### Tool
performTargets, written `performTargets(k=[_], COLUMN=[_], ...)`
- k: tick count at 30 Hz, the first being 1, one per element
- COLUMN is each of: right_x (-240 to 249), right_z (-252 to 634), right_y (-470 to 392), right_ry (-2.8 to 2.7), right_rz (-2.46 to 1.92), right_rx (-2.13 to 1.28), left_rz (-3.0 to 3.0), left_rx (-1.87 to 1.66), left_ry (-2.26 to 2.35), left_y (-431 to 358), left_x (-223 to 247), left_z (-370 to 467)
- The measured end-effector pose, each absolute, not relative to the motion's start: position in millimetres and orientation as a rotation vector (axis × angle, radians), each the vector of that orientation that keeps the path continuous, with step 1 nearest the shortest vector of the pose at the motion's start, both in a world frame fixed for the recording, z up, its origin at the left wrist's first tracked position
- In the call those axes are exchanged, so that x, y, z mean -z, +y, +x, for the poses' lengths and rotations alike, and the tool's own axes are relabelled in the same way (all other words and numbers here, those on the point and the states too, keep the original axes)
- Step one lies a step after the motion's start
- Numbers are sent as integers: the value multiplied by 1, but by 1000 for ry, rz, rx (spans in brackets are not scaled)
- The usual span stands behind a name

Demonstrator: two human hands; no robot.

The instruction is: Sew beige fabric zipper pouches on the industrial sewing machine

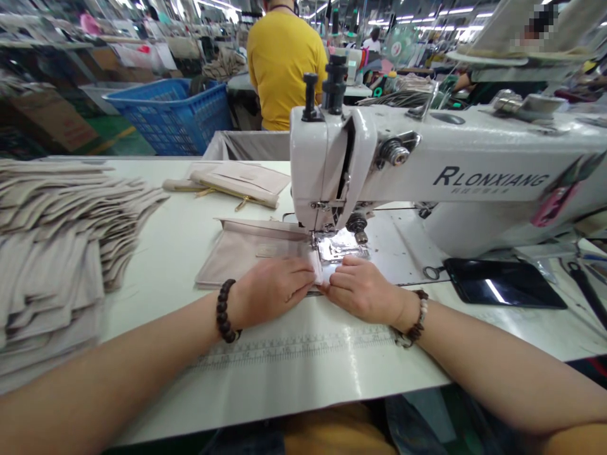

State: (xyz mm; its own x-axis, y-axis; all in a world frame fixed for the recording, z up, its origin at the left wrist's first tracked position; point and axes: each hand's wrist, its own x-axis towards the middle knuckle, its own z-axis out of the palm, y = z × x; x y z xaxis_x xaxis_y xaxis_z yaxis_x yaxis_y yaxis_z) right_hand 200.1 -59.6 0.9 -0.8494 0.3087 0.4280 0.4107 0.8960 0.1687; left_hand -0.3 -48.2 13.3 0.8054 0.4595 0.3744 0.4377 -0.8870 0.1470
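Head view: pale worktop [294,379], ruler marks printed near its front edge. We see our left hand [275,287], fingers together, flat on the beige fabric piece [246,249] beside the needle; right hand [363,291], fingers curled, at its edge. Blue basket [175,117] beyond.

Blue plastic basket [173,117], cardboard box [52,120], person in yellow shirt [287,66] seen from behind, black phone [505,282] lying flat
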Motion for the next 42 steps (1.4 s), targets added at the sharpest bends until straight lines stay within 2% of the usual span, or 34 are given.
performTargets(k=[11,20,26,33,42], right_x=[2,-2,0,2,7], right_z=[201,199,200,199,199], right_y=[-61,-62,-62,-62,-63], right_ry=[-2505,-2503,-2567,-2527,-2744], right_rz=[-645,-718,-567,-657,-774], right_rx=[270,272,373,247,226], left_rz=[2984,3007,3056,3211,3322], left_rx=[-795,-786,-779,-965,-771], left_ry=[722,705,721,611,544], left_y=[-53,-54,-57,-57,-55], left_x=[-6,-7,-6,-9,-7], left_z=[1,3,4,4,10])
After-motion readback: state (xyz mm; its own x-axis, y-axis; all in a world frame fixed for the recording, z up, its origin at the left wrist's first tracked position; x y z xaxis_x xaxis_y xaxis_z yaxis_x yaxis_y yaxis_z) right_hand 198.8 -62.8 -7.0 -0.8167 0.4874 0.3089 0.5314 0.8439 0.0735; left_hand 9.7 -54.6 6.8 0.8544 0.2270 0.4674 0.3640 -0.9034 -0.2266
